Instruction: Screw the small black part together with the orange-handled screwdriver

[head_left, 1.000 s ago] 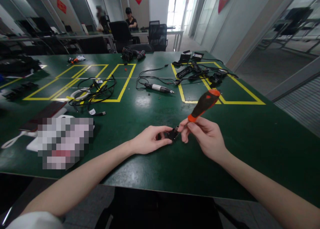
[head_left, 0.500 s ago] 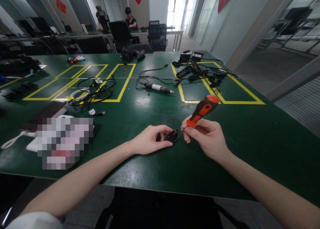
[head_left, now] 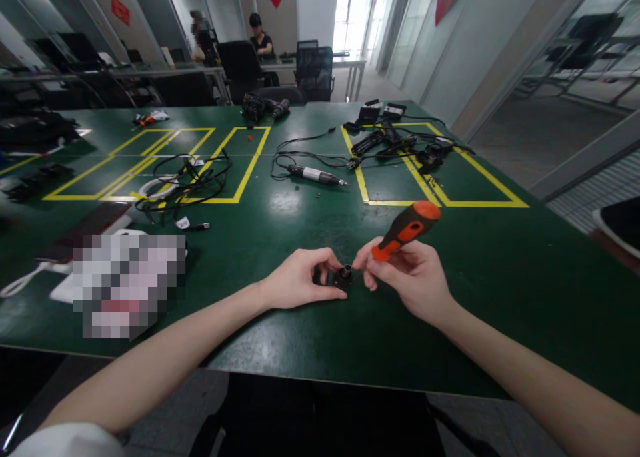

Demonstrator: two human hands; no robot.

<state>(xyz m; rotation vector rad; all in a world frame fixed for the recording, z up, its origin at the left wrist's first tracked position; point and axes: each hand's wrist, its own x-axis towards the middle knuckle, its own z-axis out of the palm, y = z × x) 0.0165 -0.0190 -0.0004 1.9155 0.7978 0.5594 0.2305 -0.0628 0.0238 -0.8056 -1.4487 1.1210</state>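
Note:
My left hand (head_left: 305, 278) is curled around a small black part (head_left: 343, 278) with a short metal cylinder standing up from its top. Its index finger is at the far side of the part and its thumb at the near side. In my right hand (head_left: 413, 277) is a screwdriver (head_left: 407, 230) with an orange and black handle, tilted up to the right. The fingers close round the lower end of the handle, and its shaft and tip are hard to make out. The right fingertips are just beside the metal cylinder.
Beyond my hands lies a silver-and-black electric screwdriver (head_left: 317, 175) with its cable. Black cables (head_left: 195, 180) lie left, and black devices with cords (head_left: 385, 140) lie back right. A phone (head_left: 83, 227) is at left. A dark object with a pale edge (head_left: 620, 224) shows at the right.
The black part now stands more upright and slightly lower left. The screwdriver handle has shifted down and a little right, while my right fingertips moved left. A dark object has appeared at the right edge.

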